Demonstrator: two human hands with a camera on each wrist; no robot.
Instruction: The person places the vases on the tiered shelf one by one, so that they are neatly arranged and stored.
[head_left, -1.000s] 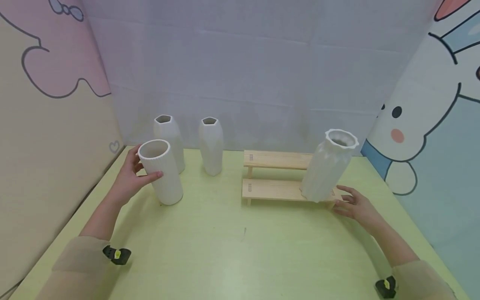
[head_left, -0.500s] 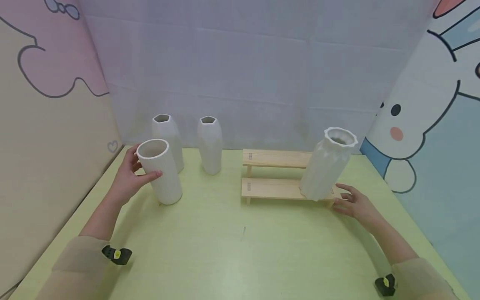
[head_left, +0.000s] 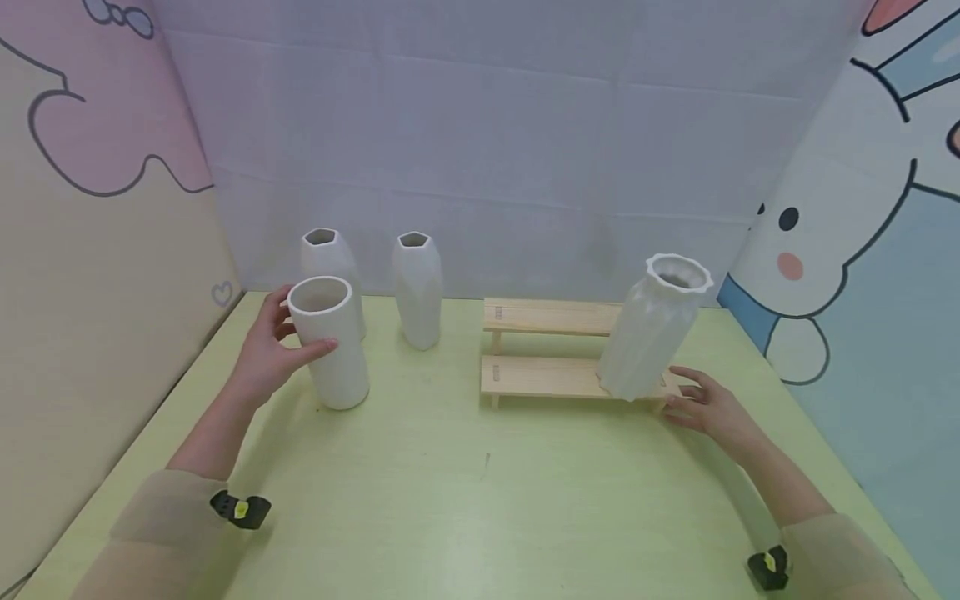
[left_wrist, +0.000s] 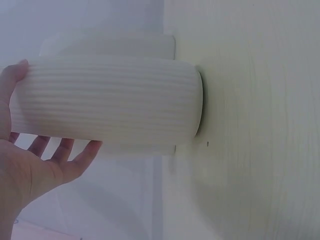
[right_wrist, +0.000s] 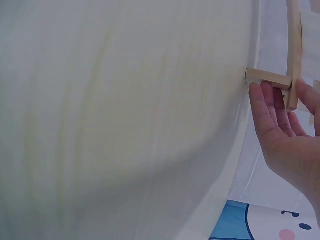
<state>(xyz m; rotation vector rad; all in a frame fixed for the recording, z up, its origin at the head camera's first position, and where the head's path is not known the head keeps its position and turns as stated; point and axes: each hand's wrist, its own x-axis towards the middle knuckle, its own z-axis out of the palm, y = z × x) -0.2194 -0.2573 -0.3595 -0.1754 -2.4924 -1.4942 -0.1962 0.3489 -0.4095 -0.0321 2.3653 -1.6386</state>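
Note:
A white, finely ribbed cylindrical vase [head_left: 333, 358] stands at the left of the table, and my left hand [head_left: 270, 350] grips it from its left side. Thumb and fingers lie on opposite sides of the ribbed wall in the left wrist view. Whether its whole base touches the table, I cannot tell. At the right, my right hand [head_left: 708, 408] holds the end of a two-tier wooden display stand [head_left: 536, 377], the thumb on the board [right_wrist: 295, 55] and the fingers by its leg [right_wrist: 269, 78]. A white pleated vase [head_left: 648, 342] with a wavy rim stands on the lower tier's right end.
Behind the ribbed vase is a faceted white vase [head_left: 330, 254], partly hidden by it. Another faceted white vase [head_left: 418, 292] stands to its right. A pale cloth wall [head_left: 480, 150] closes off the back of the yellow-green table [head_left: 450, 500].
My left hand has shifted slightly right, bringing the ribbed vase's top right so it looks more upright. The right hand, the stand and the pleated vase stay as they were.

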